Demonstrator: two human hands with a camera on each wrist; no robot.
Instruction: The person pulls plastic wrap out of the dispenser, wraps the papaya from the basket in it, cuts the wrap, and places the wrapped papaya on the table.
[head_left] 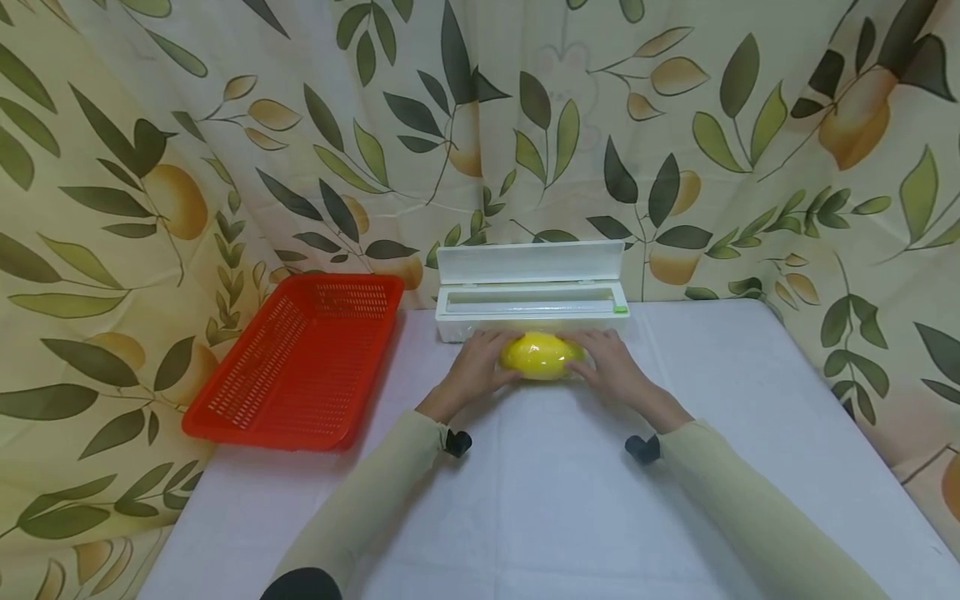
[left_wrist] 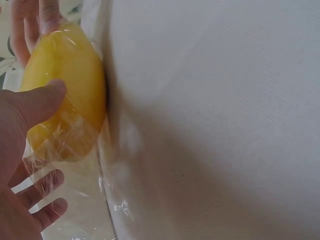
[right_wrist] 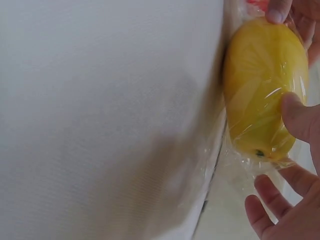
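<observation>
A yellow oval fruit, which looks like a mango point(head_left: 542, 356), sits on the table close in front of the cling film dispenser point(head_left: 532, 321). Clear cling film point(left_wrist: 75, 195) covers it and spreads loosely past its ends. My left hand point(head_left: 478, 363) holds the left end, its thumb point(left_wrist: 47, 100) pressed on the fruit and the other fingers partly behind the film. From the right end my right hand point(head_left: 609, 363) holds it too, with the thumb point(right_wrist: 295, 115) on its side. A small dark stem spot shows at that end in the right wrist view.
The white dispenser's lid point(head_left: 531, 263) stands raised at the back, with a film roll inside and a green piece point(head_left: 620, 309) at its right. A red plastic basket point(head_left: 300, 375) stands at the left. White cloth covers the table point(head_left: 555, 517); a patterned curtain hangs behind.
</observation>
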